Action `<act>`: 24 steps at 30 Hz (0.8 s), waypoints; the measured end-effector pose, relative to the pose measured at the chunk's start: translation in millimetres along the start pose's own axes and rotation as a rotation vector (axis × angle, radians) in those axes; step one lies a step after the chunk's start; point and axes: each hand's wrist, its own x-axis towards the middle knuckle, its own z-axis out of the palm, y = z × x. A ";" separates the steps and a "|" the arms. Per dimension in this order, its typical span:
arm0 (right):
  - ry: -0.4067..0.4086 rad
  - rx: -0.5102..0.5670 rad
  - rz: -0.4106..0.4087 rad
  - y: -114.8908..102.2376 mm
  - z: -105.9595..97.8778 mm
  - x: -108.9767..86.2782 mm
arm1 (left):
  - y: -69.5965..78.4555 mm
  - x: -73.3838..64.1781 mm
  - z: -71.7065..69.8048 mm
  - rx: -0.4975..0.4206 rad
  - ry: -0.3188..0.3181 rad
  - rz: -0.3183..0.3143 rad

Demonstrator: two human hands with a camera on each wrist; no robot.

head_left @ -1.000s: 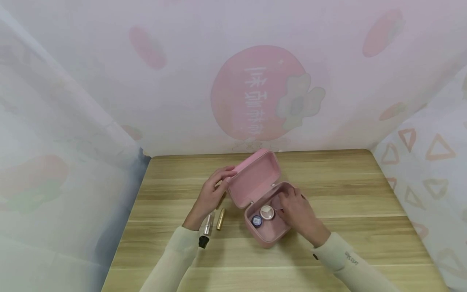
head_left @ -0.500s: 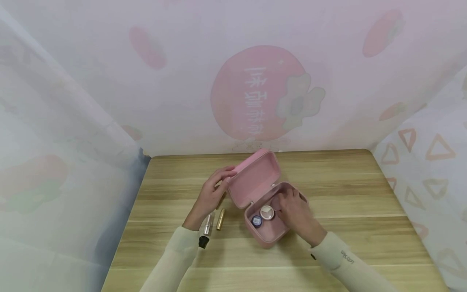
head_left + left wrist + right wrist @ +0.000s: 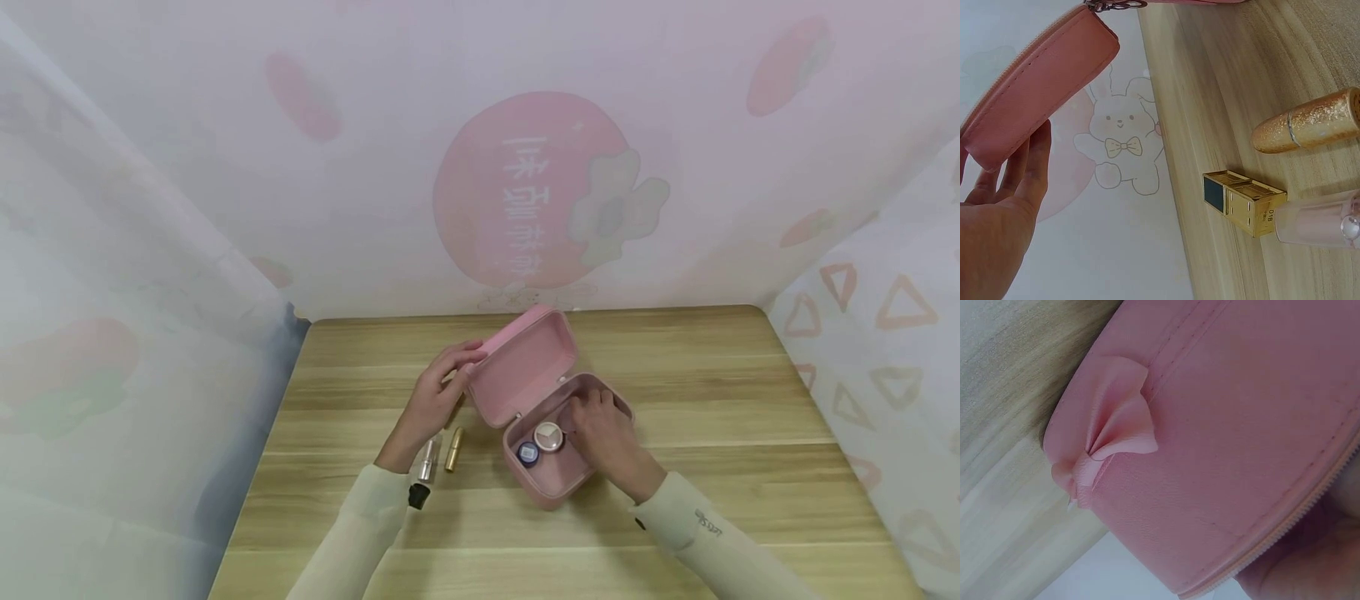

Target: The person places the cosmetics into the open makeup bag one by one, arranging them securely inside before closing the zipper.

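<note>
The pink case (image 3: 550, 501), between the hands, looks light and semi-stiff, best steadied by its rim; its raised lid (image 3: 521, 369) is pinched at the edge by the left hand (image 3: 430, 400). The right hand (image 3: 607, 432) dips inside, fingers bent, any hold hidden. Beside those fingers, the round compact (image 3: 549, 437) seems smooth, breakable, best lifted by its sides; beyond sits a smaller blue pot (image 3: 528, 453).

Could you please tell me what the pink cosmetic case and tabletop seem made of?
The pink cosmetic case looks like soft-sheen leather, real or faux: fine grain, stitched seams. The tabletop looks like low-sheen wood, or perhaps laminate, with streaky grain.
</note>
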 end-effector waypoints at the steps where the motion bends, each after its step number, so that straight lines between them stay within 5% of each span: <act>1: 0.006 0.002 -0.004 0.0 0.1 -0.1 | 0.2 0.0 -0.2 0.002 0.000 -0.001; 24: -0.052 0.034 0.001 -2.5 6.5 11.1 | 0.6 -0.7 -0.3 -0.023 -0.006 -0.019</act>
